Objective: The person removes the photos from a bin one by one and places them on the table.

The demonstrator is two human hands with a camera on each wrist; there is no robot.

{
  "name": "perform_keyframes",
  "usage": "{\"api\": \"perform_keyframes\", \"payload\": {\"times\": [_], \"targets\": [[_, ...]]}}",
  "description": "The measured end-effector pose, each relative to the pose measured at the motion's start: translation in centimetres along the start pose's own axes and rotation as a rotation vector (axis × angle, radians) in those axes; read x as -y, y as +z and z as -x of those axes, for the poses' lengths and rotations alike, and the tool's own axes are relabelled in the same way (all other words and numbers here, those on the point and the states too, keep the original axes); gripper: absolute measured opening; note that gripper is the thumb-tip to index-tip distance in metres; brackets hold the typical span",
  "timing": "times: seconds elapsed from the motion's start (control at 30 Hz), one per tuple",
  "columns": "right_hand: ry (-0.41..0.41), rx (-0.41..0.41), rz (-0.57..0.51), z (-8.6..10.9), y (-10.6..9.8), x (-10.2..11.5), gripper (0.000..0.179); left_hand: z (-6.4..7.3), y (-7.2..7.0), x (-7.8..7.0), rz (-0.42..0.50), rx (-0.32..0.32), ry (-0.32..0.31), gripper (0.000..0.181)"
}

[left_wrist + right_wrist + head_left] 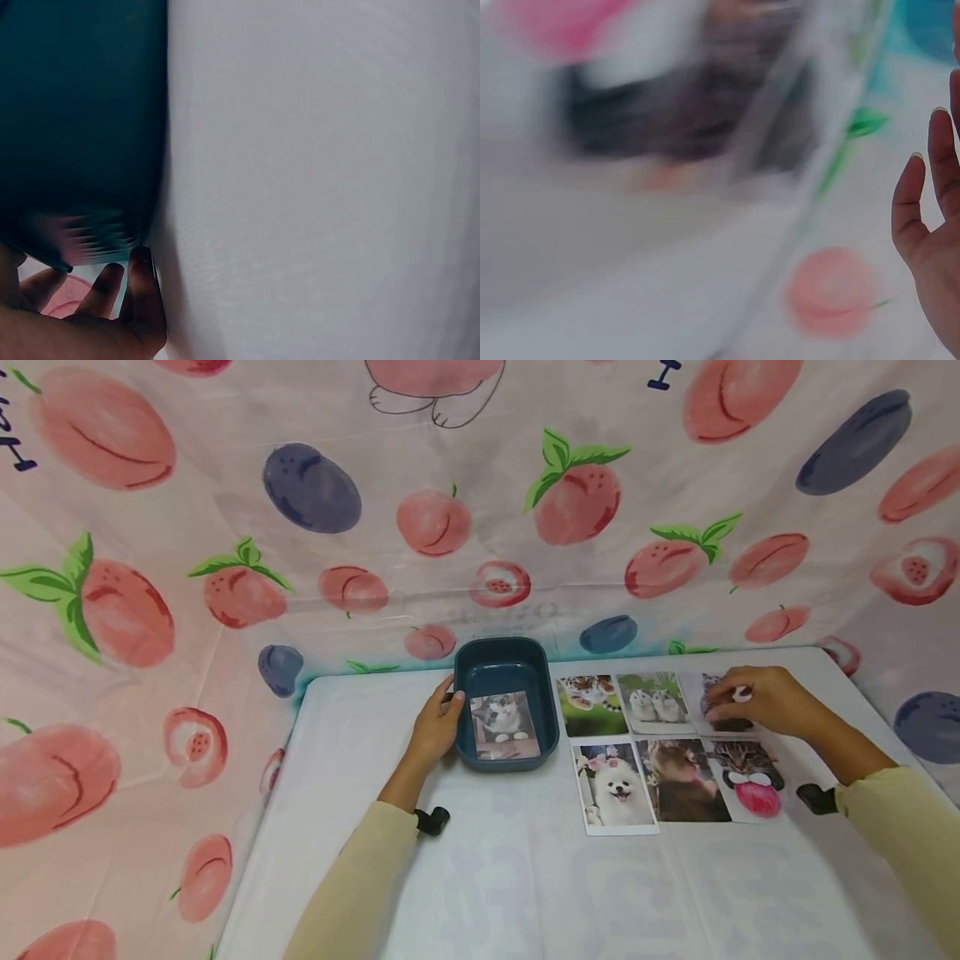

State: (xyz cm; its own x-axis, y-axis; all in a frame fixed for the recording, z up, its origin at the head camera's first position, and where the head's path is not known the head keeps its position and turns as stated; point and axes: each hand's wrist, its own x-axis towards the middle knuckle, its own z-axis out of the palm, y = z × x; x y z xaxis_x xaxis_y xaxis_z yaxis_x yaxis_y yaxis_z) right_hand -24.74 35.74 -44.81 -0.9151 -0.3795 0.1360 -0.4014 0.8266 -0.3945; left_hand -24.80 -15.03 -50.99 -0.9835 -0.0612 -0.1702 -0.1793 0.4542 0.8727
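My left hand grips the left side of a dark teal plastic bin, thumb at the rim. In the left wrist view its fingers curl near the slotted end of the bin. A kitten photo card lies inside the bin. My right hand is over a cat photo card in the back row, thumb and forefinger apart at its surface and partly hiding it. The right wrist view shows the other fingers loosely extended.
Beside that card lie a tiger card and a hamster card. The front row has a white dog card, a brown animal card and a tabby cat card. A fruit-print curtain hangs behind the white table.
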Motion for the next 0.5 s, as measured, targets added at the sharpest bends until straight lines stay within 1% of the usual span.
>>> {"api": "perform_keyframes", "payload": {"times": [0.07, 0.13, 0.2, 0.27, 0.37, 0.43, 0.5], "targets": [[-0.098, -0.014, 0.012, -1.9, -0.8, 2.1, 0.024, 0.1, -0.1, 0.0, 0.001, -0.001, 0.002, 0.057], [-0.157, 0.02, -0.003, -4.2, -1.4, 4.4, 0.026, 0.1, -0.1, -0.1, 0.009, 0.001, 0.003, 0.057], [-0.189, 0.1, -0.037, -6.5, -1.6, 6.7, 0.028, 0.2, -0.1, -0.1, 0.011, 0.001, 0.002, 0.056], [-0.214, 0.195, -0.09, -9.0, -1.3, 9.1, 0.031, 0.2, -0.2, -0.1, 0.008, 0.001, 0.003, 0.056], [-0.25, 0.325, -0.157, -12.6, -0.2, 12.5, 0.039, 0.2, -0.1, -0.2, 0.003, -0.003, 0.001, 0.055], [-0.259, 0.399, -0.177, -14.6, 0.8, 14.8, 0.045, 0.1, -0.1, -0.2, 0.001, -0.006, 0.001, 0.056], [-0.274, 0.454, -0.174, -16.5, 1.9, 16.8, 0.049, 0.1, 0.0, -0.3, 0.009, -0.006, 0.004, 0.056]]}}
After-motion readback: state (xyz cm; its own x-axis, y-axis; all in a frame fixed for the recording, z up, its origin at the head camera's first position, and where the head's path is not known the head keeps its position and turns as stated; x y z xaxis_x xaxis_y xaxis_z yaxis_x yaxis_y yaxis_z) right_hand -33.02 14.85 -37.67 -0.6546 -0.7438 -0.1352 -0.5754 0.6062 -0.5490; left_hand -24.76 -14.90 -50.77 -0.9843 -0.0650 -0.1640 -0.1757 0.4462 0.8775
